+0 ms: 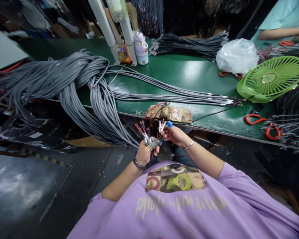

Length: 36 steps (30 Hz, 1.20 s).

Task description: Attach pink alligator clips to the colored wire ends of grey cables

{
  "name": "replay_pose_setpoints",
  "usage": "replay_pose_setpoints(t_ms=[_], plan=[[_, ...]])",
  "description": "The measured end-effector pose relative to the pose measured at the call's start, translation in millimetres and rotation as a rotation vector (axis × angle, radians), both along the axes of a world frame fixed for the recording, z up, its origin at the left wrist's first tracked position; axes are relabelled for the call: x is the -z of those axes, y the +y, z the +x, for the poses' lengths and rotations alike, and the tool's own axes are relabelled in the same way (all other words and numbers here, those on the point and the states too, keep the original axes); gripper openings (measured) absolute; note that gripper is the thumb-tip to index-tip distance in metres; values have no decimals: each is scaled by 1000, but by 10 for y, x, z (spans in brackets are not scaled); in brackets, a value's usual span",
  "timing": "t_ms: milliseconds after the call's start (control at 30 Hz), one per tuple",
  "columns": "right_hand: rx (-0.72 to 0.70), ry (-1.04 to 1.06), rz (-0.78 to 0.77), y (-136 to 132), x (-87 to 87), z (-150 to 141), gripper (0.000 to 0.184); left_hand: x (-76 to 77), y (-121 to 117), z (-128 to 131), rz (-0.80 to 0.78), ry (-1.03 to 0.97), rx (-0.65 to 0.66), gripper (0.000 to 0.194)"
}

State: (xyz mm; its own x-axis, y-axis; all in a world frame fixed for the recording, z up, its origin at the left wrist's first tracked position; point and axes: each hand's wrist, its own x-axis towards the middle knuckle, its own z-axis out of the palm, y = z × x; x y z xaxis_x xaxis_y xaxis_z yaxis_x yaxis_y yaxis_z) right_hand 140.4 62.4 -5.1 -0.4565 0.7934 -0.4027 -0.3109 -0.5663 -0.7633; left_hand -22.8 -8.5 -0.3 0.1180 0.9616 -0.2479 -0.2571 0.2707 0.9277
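Observation:
My left hand (145, 153) is closed around the ends of several grey cables (118, 127), and its thumb has a grey wrapping. Thin coloured wires (141, 127) fan out above that fist from white-banded cable ends. Close by on the right, my right hand (175, 135) has its fingers pinched at the coloured wires reaching across from the left hand. One of its fingertips wears a blue cover (169, 123). A small pinkish-white forked piece (161, 126) shows beside these fingers; its kind and whether it is held are unclear.
On the green table (184, 74) lies a large heap of grey cables (72, 68). A taped board (175, 114) sits at its front edge. Farther off are a bottle (141, 48), black cables (189, 46), a plastic bag (238, 55), a green fan (269, 79) and red-handled scissors (255, 120). A co-worker's arm (281, 33) shows at upper right.

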Motion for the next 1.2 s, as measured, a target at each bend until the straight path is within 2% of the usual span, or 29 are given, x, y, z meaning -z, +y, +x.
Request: replay_pose_setpoints(t_ms=[67, 200, 400, 600, 733, 900, 1000, 1100, 1200], plan=[[-15, 21, 61, 44, 6, -61, 47, -13, 24, 9, -1, -18, 4, 34], [53, 59, 152, 75, 7, -165, 49, -46, 54, 29, -9, -33, 21, 32], [136, 175, -72, 67, -90, -246, 43, -70, 79, 59, -26, -27, 35, 33], [217, 198, -103, 71, -82, -314, 41, -42, 110, 84, -47, -11, 46, 34], [201, 185, -105, 47, -47, -310, 47, -30, 101, 80, -42, -12, 32, 34], [106, 238, -95, -2, -44, -206, 54, -22, 15, 58, 27, -5, 5, 31], [72, 241, -51, -20, -41, -152, 44, -10, -45, 64, 76, 34, -10, 32], [97, 217, 46, -26, -26, -141, 30, -3, -70, 85, 106, 53, -43, 32], [103, 193, 90, -21, 8, -157, 32, -3, -55, 106, 105, 42, -70, 30]])
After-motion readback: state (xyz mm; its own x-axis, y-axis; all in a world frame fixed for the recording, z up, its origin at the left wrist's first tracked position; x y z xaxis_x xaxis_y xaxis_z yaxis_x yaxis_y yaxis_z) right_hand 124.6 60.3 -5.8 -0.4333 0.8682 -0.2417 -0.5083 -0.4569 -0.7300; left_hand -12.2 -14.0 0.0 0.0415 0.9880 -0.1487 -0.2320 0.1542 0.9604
